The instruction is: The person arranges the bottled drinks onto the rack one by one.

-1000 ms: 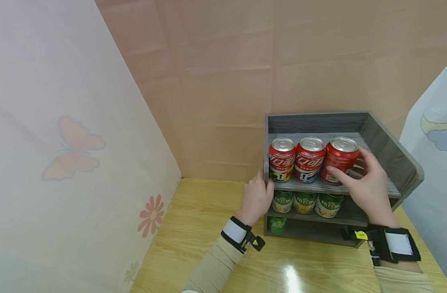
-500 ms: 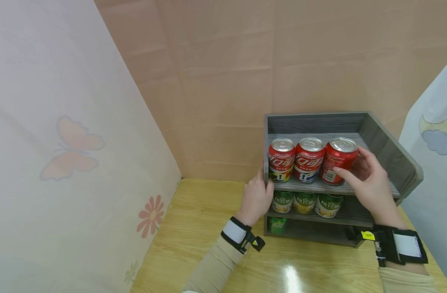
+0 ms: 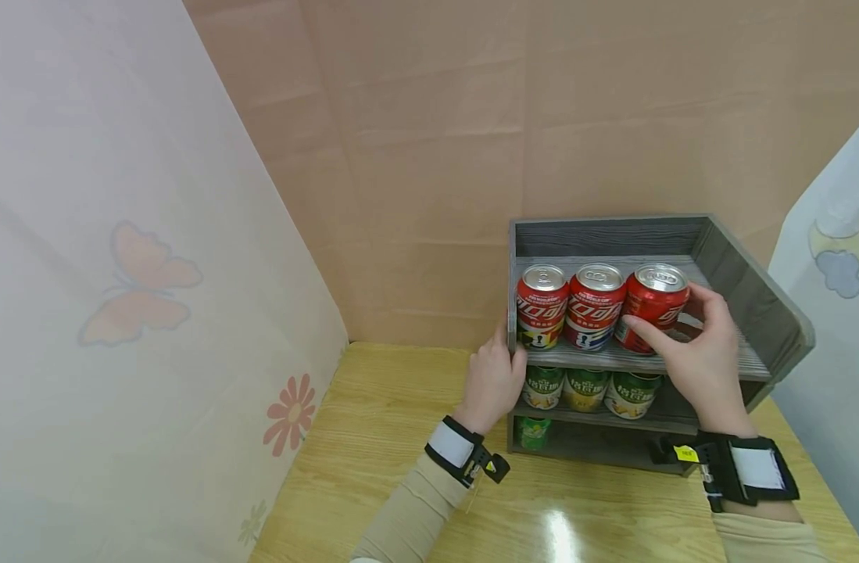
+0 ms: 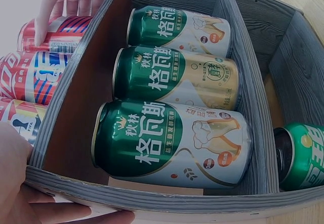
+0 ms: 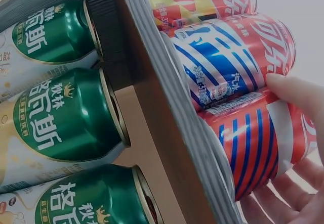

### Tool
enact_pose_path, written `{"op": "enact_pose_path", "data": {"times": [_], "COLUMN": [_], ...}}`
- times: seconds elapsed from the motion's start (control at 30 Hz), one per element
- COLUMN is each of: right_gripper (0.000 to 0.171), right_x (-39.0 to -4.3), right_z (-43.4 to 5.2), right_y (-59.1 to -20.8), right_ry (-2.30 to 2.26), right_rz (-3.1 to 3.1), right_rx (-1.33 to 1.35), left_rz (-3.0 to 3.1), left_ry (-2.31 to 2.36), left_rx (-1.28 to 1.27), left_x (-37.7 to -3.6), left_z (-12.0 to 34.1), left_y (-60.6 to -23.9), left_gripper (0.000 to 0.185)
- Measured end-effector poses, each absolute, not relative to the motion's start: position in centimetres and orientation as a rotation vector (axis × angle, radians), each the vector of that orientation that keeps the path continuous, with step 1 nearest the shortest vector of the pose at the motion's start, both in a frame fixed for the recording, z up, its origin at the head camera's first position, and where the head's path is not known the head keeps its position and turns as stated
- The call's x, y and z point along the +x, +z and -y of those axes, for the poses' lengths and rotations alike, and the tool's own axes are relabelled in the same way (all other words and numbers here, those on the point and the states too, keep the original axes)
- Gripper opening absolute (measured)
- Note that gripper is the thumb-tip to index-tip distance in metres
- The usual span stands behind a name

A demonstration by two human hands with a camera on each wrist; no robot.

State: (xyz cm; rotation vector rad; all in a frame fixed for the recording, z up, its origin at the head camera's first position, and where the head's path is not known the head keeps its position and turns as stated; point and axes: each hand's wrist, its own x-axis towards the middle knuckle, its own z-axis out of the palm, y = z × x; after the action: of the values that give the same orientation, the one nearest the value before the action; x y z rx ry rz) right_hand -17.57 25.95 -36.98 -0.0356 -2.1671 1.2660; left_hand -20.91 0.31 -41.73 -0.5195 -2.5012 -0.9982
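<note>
A: Three red cans stand in a row on the top shelf of the grey rack (image 3: 746,313), and our right hand (image 3: 696,356) has the rightmost red can (image 3: 650,306) in its grip, thumb across the front, fingers curled behind. It is red with a silver lid, white lettering and a striped band low on its side, and it leans a little to the right.

B: It sits touching the middle red can (image 3: 594,305), which touches the left red can (image 3: 540,305). Our left hand (image 3: 492,383) grips the rack's left front post, thumb curled round the edge.

A: Below we see three green cans (image 3: 585,389) lying on the middle shelf, and one more green can (image 3: 534,432) on the bottom shelf. The rack stands on the wooden table (image 3: 387,438), with a flower-printed curtain (image 3: 141,313) to our left.

B: The rack's right wall stands close beside our right hand.

A: Against half a second ago, our right hand has slid a little lower and further round the can; the can has turned, since its printed label no longer faces us. Our left hand has not moved.
</note>
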Motion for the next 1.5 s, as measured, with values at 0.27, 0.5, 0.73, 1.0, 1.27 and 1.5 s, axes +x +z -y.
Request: {"op": "enact_pose_path", "data": {"times": [0.27, 0.5, 0.73, 1.0, 1.27, 1.5], "right_gripper": [0.072, 0.076, 0.074, 0.075, 0.087, 0.079], "right_x": [-17.1, -17.1, -17.4, -17.7, -17.2, -17.0], "right_z": [-27.4, -28.1, -27.5, -26.5, -27.9, -28.5], "right_y": [-36.7, -36.3, -36.4, -36.8, -36.9, -36.9], "right_ry": [1.380, 1.363, 1.273, 1.261, 1.347, 1.309], "right_rz": [2.202, 2.260, 2.271, 2.205, 2.291, 2.341], "right_rx": [0.180, 0.155, 0.045, -0.037, 0.214, 0.209], "left_rz": [2.499, 2.519, 2.511, 2.496, 2.504, 2.497], "left_ry": [-0.999, -1.008, -0.999, -0.988, -0.993, -0.996], "left_rx": [-0.525, -0.511, -0.504, -0.509, -0.504, -0.510], "left_x": [-20.9, -20.9, -20.9, -21.0, -20.8, -20.8], "left_z": [-0.3, -0.3, -0.3, -0.3, -0.4, -0.3], "left_y": [-41.7, -41.8, -41.8, -41.8, -41.7, -41.7], "left_gripper": [0.059, 0.059, 0.058, 0.058, 0.058, 0.057]}}
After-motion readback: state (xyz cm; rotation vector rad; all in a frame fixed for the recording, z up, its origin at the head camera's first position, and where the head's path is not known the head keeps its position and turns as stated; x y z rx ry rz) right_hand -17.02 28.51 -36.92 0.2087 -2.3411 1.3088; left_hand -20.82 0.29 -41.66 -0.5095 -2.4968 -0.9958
